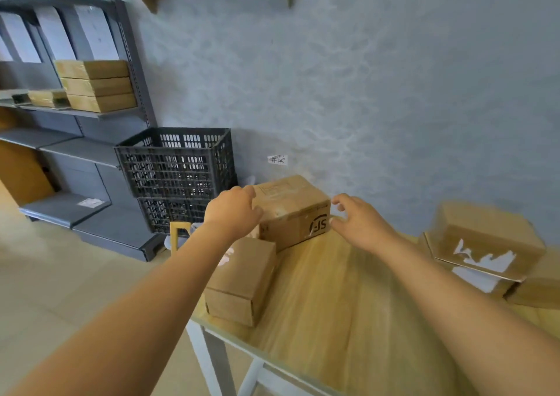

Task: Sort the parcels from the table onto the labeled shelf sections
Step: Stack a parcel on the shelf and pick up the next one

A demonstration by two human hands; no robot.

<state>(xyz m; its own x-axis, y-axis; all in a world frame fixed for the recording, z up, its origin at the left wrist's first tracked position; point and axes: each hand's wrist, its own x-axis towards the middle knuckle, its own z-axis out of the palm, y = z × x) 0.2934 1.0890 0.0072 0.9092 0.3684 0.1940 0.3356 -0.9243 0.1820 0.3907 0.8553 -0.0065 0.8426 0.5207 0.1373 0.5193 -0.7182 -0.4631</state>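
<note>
The left hand curls over the box's near-left end, touching it; the right hand hovers spread just off the opposite end. The box lies between them at the bench's far edge — long axis running hand to hand.

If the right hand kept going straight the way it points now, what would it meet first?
Most likely the right end of the cardboard box with the SF logo; the right hand hovers open just beside it, apparently not yet touching.
</note>
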